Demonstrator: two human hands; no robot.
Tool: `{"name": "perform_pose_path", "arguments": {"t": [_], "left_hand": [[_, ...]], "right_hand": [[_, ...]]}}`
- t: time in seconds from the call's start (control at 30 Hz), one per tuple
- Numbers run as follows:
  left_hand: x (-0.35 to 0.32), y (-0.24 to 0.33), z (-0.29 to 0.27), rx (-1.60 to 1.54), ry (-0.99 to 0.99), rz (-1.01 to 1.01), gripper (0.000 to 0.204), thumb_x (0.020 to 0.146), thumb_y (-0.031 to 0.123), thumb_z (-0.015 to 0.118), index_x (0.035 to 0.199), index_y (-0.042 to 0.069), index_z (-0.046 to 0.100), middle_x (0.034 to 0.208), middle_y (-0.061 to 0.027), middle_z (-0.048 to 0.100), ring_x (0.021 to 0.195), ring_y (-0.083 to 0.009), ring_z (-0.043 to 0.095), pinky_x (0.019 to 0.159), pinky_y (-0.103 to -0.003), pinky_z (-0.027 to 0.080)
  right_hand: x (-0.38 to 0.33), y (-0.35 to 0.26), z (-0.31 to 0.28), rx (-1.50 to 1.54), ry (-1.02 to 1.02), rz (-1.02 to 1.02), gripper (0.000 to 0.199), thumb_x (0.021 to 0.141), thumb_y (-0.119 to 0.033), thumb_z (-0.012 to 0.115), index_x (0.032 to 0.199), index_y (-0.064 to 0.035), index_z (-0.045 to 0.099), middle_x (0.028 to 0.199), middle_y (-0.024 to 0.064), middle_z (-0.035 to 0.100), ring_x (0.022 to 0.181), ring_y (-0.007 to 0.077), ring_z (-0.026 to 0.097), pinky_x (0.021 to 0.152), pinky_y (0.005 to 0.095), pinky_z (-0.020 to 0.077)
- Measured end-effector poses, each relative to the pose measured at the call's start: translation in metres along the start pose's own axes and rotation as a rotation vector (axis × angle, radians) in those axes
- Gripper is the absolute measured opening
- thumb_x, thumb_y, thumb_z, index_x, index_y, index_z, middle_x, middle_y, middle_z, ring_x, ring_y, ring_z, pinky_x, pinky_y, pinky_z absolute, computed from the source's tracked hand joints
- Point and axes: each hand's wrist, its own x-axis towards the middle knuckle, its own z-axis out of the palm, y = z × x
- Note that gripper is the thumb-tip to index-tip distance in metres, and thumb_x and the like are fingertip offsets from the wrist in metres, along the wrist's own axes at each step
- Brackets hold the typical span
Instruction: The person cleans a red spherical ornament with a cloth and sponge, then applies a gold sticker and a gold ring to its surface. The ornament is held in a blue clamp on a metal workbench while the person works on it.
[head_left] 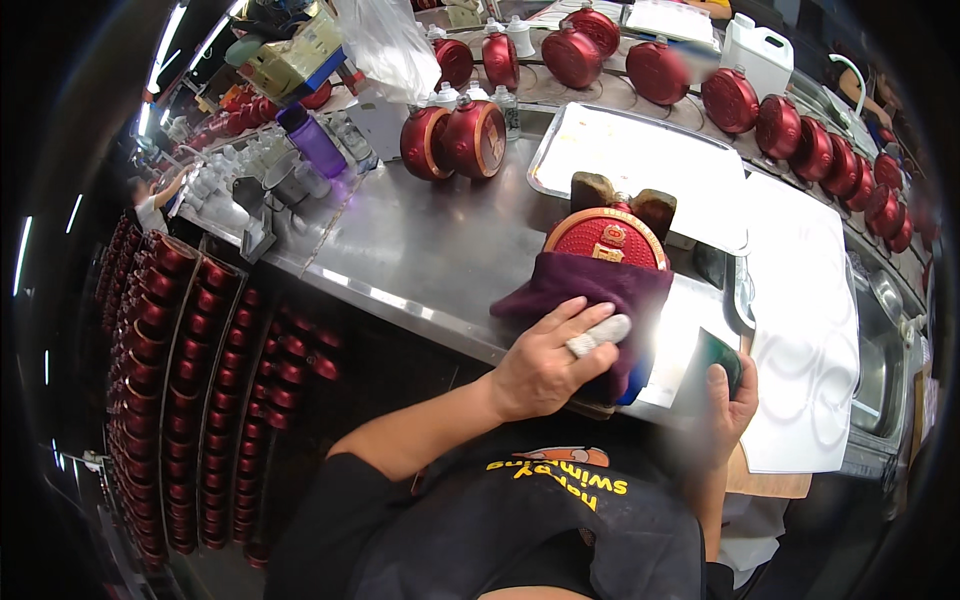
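Left hand (545, 365) lies flat on a soft purple cloth (590, 290) draping the round red flask (606, 238); at 3 o'clock, right hand (733, 395) grips a blurred dark object (720, 358).

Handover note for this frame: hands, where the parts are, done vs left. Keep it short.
Left hand: flat on the purple cloth, one finger taped white, pressing it against the red round bottle.
Right hand: grip closed on a small dark green object, blurred, beside the bottle.
Bottle stands upright on the steel bench, just in front of the white tray.
Done: cloth covers the bottle's lower front.
Left: cannot tell how far the wiping has got; many more red bottles line the back of the bench.
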Motion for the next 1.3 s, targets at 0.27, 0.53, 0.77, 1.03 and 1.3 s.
{"name": "perform_pose_path", "arguments": {"t": [0.27,0.53,0.77,1.03,1.3], "left_hand": [[0.057,-0.015,0.006,-0.041,-0.107,0.124,0.016,0.093,0.014,0.06,0.106,0.008,0.066,0.129,-0.0129,0.069,0.124,-0.0311,0.065,0.111,-0.047,0.047],[0.029,-0.057,-0.034,-0.008,0.028,-0.046,0.019,0.087,0.01,0.07,0.105,0.007,0.067,0.111,-0.0184,0.071,0.106,-0.0341,0.07,0.096,-0.049,0.056],[0.025,-0.103,-0.051,-0.05,0.229,-0.516,0.019,0.096,0.006,0.065,0.114,0.003,0.067,0.114,-0.0187,0.069,0.108,-0.039,0.063,0.097,-0.044,0.049],[0.051,-0.11,-0.032,-0.3,0.09,-0.249,0.022,0.098,0.017,0.067,0.113,0.002,0.074,0.12,-0.019,0.068,0.112,-0.0352,0.06,0.1,-0.043,0.047],[0.064,-0.119,-0.026,-0.312,0.056,-0.162,0.02,0.096,0.015,0.069,0.111,0.004,0.075,0.106,-0.0145,0.071,0.1,-0.0338,0.061,0.093,-0.043,0.049]], "right_hand": [[0.01,-0.017,-0.001,-0.014,0.002,0.031,0.025,0.099,-0.014,0.07,0.117,0.0,0.061,0.103,0.0025,0.064,0.093,0.0098,0.059,0.084,0.0242,0.0485],[0.046,-0.034,-0.003,-0.169,-0.076,-0.017,0.025,0.098,-0.007,0.066,0.121,0.0008,0.059,0.106,0.0035,0.065,0.095,0.0102,0.059,0.088,0.024,0.0478],[0.089,-0.062,0.034,-0.575,-0.269,-0.343,0.022,0.085,0.006,0.072,0.106,0.0021,0.068,0.085,0.0053,0.055,0.076,0.0158,0.054,0.066,0.0271,0.0425],[0.142,-0.072,0.09,-0.846,-0.505,-0.903,0.039,0.063,-0.001,0.081,0.101,-0.008,0.073,0.081,0.0047,0.05,0.071,0.0228,0.048,0.066,0.0362,0.0367],[0.156,-0.069,0.101,-0.918,-0.557,-0.933,0.035,0.067,-0.005,0.08,0.101,-0.01,0.073,0.083,0.0042,0.051,0.074,0.0223,0.05,0.07,0.0378,0.0385]]}}
